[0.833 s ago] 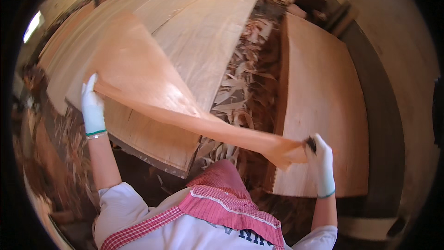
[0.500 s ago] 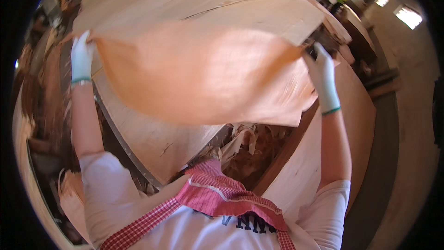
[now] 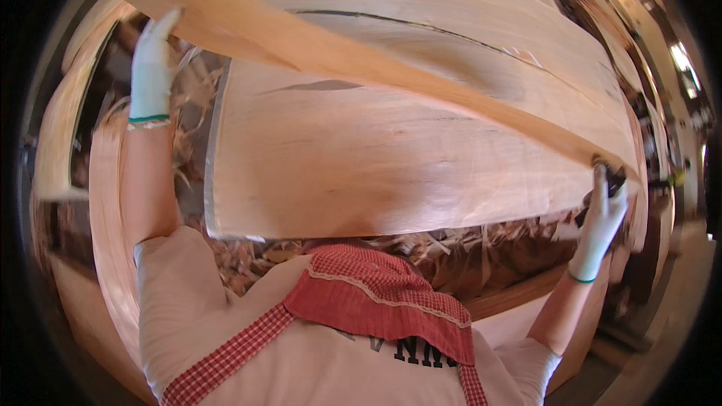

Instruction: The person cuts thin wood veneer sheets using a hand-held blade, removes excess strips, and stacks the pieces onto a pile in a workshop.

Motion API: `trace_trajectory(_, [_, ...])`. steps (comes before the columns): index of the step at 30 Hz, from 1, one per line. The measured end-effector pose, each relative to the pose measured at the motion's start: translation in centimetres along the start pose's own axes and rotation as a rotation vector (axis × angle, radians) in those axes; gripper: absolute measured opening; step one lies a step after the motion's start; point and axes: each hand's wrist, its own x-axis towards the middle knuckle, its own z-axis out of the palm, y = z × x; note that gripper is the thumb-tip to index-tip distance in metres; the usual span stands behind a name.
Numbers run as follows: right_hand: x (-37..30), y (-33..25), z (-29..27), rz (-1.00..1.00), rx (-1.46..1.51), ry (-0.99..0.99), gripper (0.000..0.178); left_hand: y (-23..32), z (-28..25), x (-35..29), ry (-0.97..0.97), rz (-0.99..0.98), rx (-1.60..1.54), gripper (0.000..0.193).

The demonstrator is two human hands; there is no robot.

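A long, thin wood veneer sheet (image 3: 361, 71) stretches slantwise above the stack, from far left to nearer right, seen nearly edge-on. My left hand (image 3: 154, 68), in a white glove with a green cuff, is closed on its left part, with the sheet's end sticking out beyond the fingers. At the right end, my right hand (image 3: 605, 214), gloved the same way, grips the sheet. Something dark shows at the right fingers; I cannot make out what it is. Below lies a broad veneer stack (image 3: 406, 165), its top sheet marked by a long dark split.
Veneer scraps (image 3: 263, 252) litter the space between my body and the stack's near edge. Curved veneer sheets (image 3: 113, 233) stand at the left. A person (image 3: 677, 179) in bright yellow is small and blurred at the far right.
The veneer sheet has gone from hanging broad and billowing between my hands to a narrow slanting band. My right hand has moved right and nearer, my left slightly farther; the view has turned.
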Motion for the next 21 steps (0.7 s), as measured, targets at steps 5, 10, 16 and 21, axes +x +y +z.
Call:
trace_trajectory(5, [3.8, 10.9, 4.4, 0.118, 0.184, -0.073, 0.018, -5.1, 0.1, -14.9, 0.113, -0.312, 0.253, 0.019])
trace_trajectory(10, [5.5, 21.9, 6.3, 0.12, 0.201, -0.093, 0.036, -11.8, 5.4, -27.6, 0.193, -0.186, 0.31, 0.028])
trace_trajectory(16, [4.6, 32.3, 7.0, 0.278, 0.065, -0.125, 0.036, -20.2, 9.1, -34.2, 0.468, -0.558, 0.072, 0.028])
trace_trajectory(21, [0.7, 41.1, 6.5, 0.344, -0.03, -0.163, 0.042, -22.0, 8.9, -37.2, 0.652, -0.723, 0.041, 0.027])
